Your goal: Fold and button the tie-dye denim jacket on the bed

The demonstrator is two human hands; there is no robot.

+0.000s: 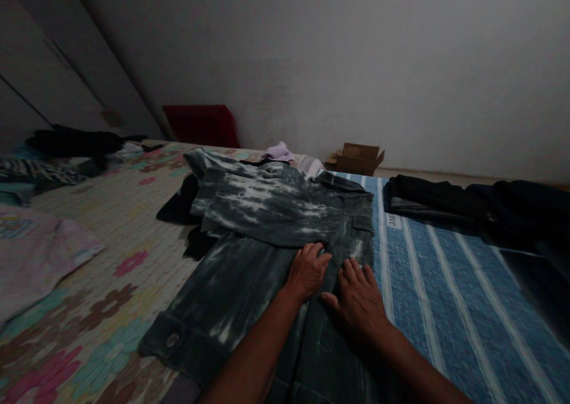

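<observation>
A dark grey-green denim jacket (271,276) with whitish tie-dye streaks lies spread on the bed. One sleeve (253,199) is laid across its upper part, and a metal button shows on the band at the lower left. My left hand (307,270) rests on the jacket just below the sleeve, fingers slightly bent and apart. To its right, my right hand (358,294) lies flat on the jacket near its right edge, with the thumb spread out. Neither hand grips the cloth visibly. Dark garments (180,205) stick out from under the jacket on the left.
Folded black clothes (436,202) lie on the blue striped cloth (414,285) at right. A pink garment (40,250) and a dark clothes pile (73,143) are on the floral bedcover (107,297). A cardboard box (358,158) and a red object (202,125) stand by the wall.
</observation>
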